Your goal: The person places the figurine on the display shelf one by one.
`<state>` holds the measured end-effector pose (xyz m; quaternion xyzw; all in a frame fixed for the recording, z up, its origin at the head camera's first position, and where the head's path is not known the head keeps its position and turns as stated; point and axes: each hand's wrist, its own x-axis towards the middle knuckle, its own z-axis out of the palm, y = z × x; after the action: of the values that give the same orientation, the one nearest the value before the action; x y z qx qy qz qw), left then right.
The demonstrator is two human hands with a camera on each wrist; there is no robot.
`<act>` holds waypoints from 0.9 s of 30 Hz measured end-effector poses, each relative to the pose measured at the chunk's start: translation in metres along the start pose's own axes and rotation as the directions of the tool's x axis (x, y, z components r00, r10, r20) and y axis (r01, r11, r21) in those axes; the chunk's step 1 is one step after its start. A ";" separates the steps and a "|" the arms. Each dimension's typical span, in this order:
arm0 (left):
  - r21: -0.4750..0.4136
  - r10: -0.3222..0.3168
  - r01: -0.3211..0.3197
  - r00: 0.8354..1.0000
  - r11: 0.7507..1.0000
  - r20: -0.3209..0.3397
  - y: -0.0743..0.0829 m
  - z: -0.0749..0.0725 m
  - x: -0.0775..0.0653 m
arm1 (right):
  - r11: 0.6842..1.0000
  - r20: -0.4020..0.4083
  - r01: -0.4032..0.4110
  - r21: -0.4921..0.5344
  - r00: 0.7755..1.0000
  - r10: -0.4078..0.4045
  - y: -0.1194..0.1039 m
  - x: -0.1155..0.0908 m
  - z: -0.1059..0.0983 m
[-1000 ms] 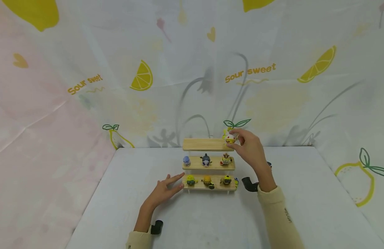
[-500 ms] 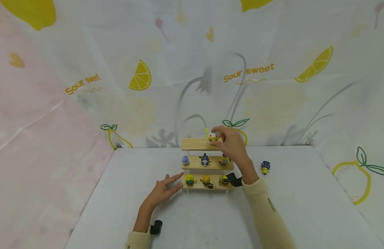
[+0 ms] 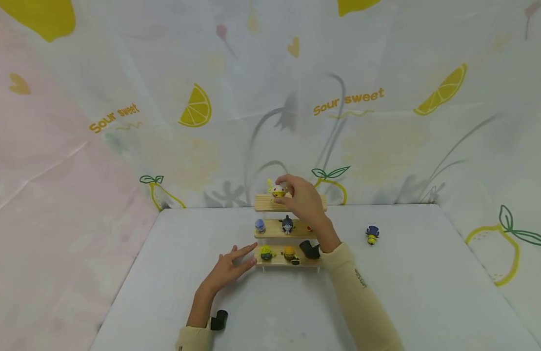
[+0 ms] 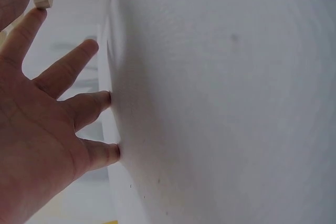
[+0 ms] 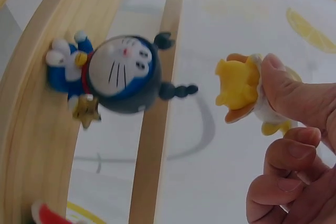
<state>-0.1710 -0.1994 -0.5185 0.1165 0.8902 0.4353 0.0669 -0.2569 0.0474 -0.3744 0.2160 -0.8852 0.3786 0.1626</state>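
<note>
Figurine [image 5: 239,81], yellow under red-dotted white, pinched by right fingers [image 5: 286,153], left fingers [image 4: 68,72] splayed.

A draped booth; lemon-print cloth [image 3: 248,73] backs the white table [image 3: 419,282].

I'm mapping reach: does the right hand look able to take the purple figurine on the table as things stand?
Probably not: the right hand pinches the white-capped figurine by the top shelf, so its grip is taken. Otherwise the way looks free; nothing visible blocks the purple figurine.

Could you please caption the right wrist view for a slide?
Right hand pinching yellow and white toy; blue figurine on wooden shelf.
</note>
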 end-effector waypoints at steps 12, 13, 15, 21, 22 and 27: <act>-0.008 0.010 -0.010 1.000 1.000 -0.001 0.001 0.000 0.000 | 0.999 0.023 -0.051 -0.012 0.998 0.052 -0.012 0.011 0.022; -0.010 0.008 -0.008 1.000 1.000 0.000 0.001 -0.001 0.000 | 0.998 0.026 -0.061 -0.014 0.998 0.062 -0.013 0.011 0.023; -0.013 0.006 -0.006 1.000 1.000 0.002 0.001 -0.001 0.000 | 0.996 0.027 -0.083 -0.018 0.996 0.083 -0.015 0.013 0.026; -0.014 0.009 -0.009 1.000 1.000 0.005 0.001 -0.002 0.000 | 0.992 0.055 -0.127 -0.021 0.990 0.128 -0.018 0.018 0.032; -0.015 0.010 -0.010 1.000 1.000 0.006 0.002 -0.002 0.000 | 0.991 0.062 -0.129 -0.021 0.990 0.130 -0.019 0.019 0.033; -0.025 0.011 -0.011 1.000 1.000 0.011 0.002 -0.002 0.000 | 0.990 0.076 -0.136 -0.033 0.987 0.138 -0.020 0.020 0.039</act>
<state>-0.1710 -0.2000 -0.5158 0.1229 0.8836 0.4461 0.0708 -0.2685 0.0010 -0.3792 0.1669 -0.9088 0.3679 0.1045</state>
